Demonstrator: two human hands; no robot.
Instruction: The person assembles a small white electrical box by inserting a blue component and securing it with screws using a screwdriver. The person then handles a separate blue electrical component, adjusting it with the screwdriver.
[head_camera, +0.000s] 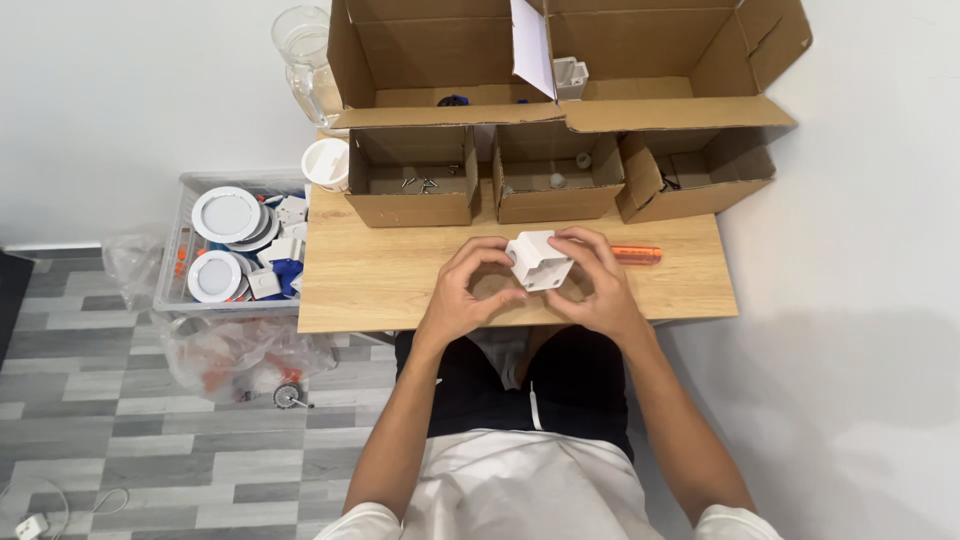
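Note:
Over the near edge of a small wooden table (380, 280), both my hands hold one white plastic box-shaped part (537, 260). My left hand (470, 290) grips its left side with curled fingers. My right hand (592, 282) wraps its right side and top. An orange-handled tool (640, 254) lies on the table just behind my right hand.
Three small open cardboard boxes (412, 175) (555, 172) (690, 172) with small hardware line the table's back edge, and a large open carton (560, 60) stands behind them. A crate (240, 245) of round white lamp parts sits left of the table, with plastic bags (240, 360) on the floor.

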